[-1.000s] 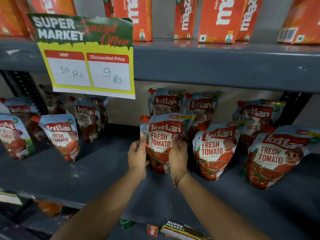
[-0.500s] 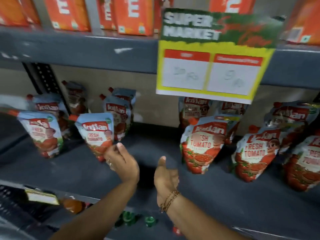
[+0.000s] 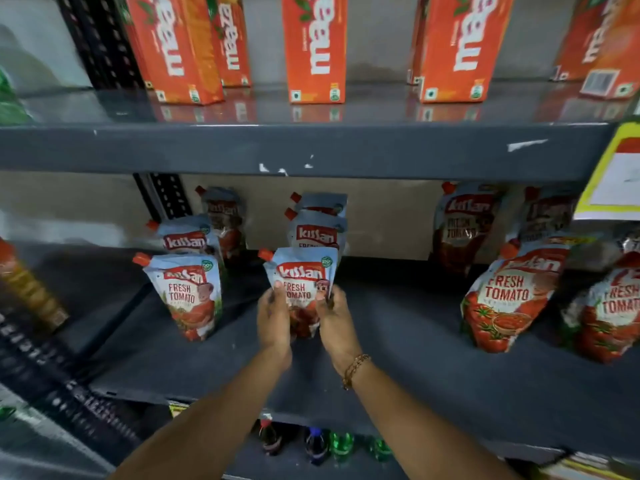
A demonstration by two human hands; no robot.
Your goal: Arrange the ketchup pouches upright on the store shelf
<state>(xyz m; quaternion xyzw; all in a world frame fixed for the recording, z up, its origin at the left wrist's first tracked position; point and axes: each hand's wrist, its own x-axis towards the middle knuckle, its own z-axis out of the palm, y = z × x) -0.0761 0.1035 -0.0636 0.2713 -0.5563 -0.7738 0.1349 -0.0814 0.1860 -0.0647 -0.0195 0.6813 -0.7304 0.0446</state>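
both hands, left hand (image 3: pixel 274 315) and right hand (image 3: pixel 335 317), have a closed grip on the front ketchup pouch (image 3: pixel 303 282), standing it up on the shelf (image 3: pixel 398 358); next I'd say seat its base flat, then let go gently

Grey shelf (image 3: pixel 398 358) w/ ketchup pouches (image 3: pixel 188 296) standing upright.

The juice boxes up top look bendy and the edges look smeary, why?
Head view: the wide lens tilts the orange juice cartons outward; the left edge and yellow price sign smear with motion blur; the held ketchup pouch stays fairly sharp; pouches at the back sit in shadow.
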